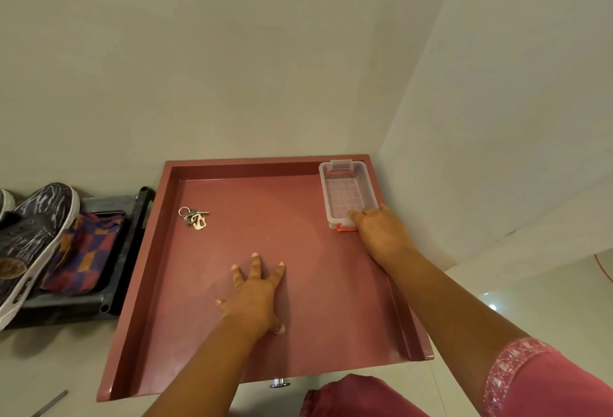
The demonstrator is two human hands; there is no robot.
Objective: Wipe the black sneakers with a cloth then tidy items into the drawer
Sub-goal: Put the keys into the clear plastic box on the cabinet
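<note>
A red-brown drawer (146,284) stands pulled out below me. My left hand (253,294) lies flat on its floor with fingers spread. My right hand (378,234) grips the near end of a clear plastic box (345,191) with red clips in the drawer's far right corner. A bunch of keys (195,216) lies in the far left part of the drawer. A black sneaker (30,244) with white scribble marks rests on a dark rack (132,234) to the left, beside a checked purple and orange cloth (88,250).
Pale walls rise behind the drawer and to its right. A metal knob (279,382) sticks out from the drawer front. The toe of a second shoe (5,199) shows at the left edge. Pink fabric of my clothing (348,396) lies below the drawer.
</note>
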